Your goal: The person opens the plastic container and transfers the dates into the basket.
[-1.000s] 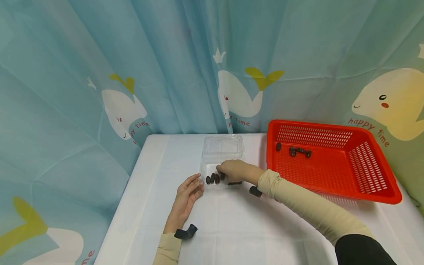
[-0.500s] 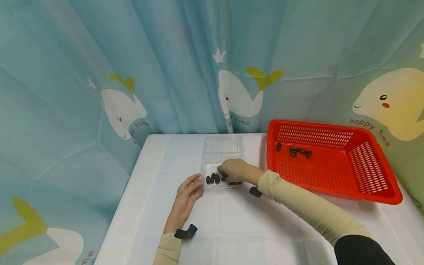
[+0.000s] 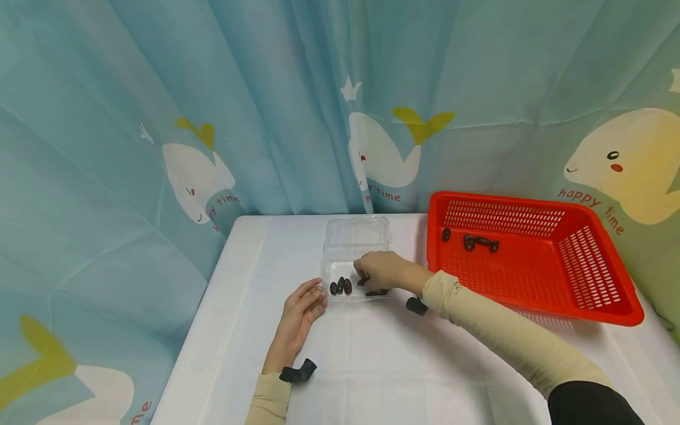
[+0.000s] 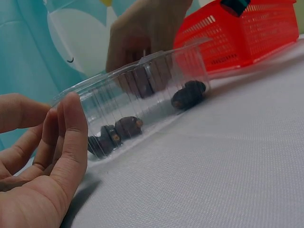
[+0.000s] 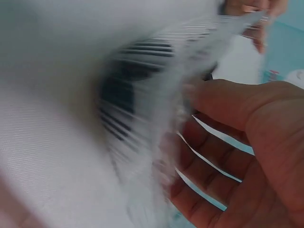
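Observation:
A clear plastic clamshell box (image 3: 330, 268) lies with its lid folded back on the white table, several dark dates (image 3: 341, 286) inside. My left hand (image 3: 298, 316) pinches the rim at the box's left front corner between thumb and fingers, plainest in the left wrist view. Inside the box, my right hand (image 3: 385, 270) holds a date (image 4: 142, 81) between its fingertips, above the base. More dates (image 4: 188, 94) lie near the right front corner. In the right wrist view, the box wall (image 5: 142, 109) is blurred and the fingertips are partly hidden behind it.
A red perforated basket (image 3: 510, 289) stands at the right of the table, with several dates (image 3: 480, 241) on its floor towards the left. A curtain (image 3: 287, 118) with whale prints hangs behind the table (image 3: 372, 366).
The right hand has shifted slightly right and back inside the box, the date moving along with it. My left hand and the box stay in place.

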Demonstrator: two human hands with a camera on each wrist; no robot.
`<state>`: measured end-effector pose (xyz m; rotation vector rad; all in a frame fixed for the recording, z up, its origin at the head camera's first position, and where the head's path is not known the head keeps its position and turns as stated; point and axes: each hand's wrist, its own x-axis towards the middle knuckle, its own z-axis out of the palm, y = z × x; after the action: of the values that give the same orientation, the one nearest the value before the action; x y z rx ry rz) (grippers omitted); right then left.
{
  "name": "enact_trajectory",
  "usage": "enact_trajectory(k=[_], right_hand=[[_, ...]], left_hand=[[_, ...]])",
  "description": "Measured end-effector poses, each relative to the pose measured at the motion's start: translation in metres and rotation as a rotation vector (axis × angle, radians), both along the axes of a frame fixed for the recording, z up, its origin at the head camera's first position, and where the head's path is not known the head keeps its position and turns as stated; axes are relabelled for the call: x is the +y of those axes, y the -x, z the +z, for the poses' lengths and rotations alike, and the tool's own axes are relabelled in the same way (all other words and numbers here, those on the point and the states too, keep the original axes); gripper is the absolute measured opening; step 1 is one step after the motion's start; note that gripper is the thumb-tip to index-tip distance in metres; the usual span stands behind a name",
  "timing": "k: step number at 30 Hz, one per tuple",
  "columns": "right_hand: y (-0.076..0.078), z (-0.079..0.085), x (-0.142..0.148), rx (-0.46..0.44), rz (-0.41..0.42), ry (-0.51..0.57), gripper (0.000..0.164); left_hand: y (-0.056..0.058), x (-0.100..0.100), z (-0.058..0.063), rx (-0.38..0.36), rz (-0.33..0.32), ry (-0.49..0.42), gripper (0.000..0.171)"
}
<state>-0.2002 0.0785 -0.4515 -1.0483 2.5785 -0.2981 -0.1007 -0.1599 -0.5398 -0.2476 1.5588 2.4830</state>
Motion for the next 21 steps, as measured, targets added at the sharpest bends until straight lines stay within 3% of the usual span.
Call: enact_trajectory(k=[11,16,21], right_hand=[[0.005,0.019,0.017,-0.062,-0.064,0.199,0.010],[0.009,0.022,0.027,-0.156,-0.085,0.383,0.011],[0.012,0.026,0.035,-0.295,-0.174,0.538,0.012]], left_hand=[[0.001,0.000,-0.001,0.019,-0.012,0.017,0.045],[0.000,0.000,-0.002,0.008,0.002,-0.007,0.045],[0.000,0.000,-0.002,0.008,0.006,-0.012,0.046]])
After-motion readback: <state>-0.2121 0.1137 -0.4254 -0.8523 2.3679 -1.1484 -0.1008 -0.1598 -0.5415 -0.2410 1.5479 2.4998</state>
